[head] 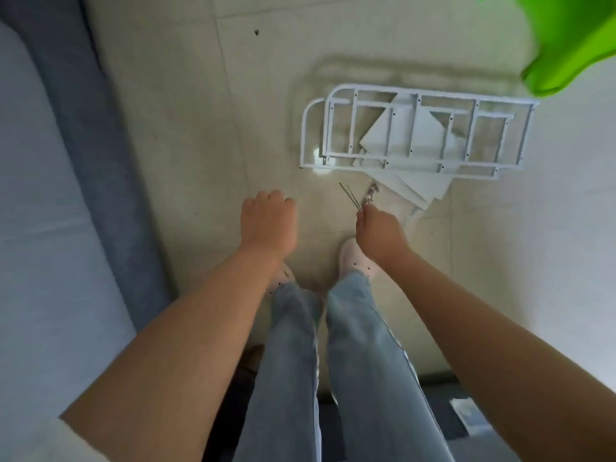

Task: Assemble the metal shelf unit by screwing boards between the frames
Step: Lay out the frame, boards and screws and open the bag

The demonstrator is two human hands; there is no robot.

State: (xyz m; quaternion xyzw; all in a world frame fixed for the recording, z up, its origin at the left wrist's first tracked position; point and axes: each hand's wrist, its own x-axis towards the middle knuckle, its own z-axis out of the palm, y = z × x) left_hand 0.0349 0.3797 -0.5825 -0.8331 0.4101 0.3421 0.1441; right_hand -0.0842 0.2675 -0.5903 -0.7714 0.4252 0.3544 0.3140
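Pinching two thin metal rods [450, 196] and a small bag of screws [370, 194], the right hand [380, 232] holds them pointing away, toward the frames. The left hand [269, 222] is curled and holds nothing. Two white metal frames [416, 130] lie flat on the floor [200, 111], long side running left to right, on top of white boards [405, 128]. No writing can be read.

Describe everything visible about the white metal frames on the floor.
The white metal frames lie flat on the pale floor, two stacked and slightly offset. Each looks like painted tube with rounded corners at the left end, straight crossbars and small dark screw holes. They rest on a loose pile of white boards, which show through the gaps. Neither hand touches them.
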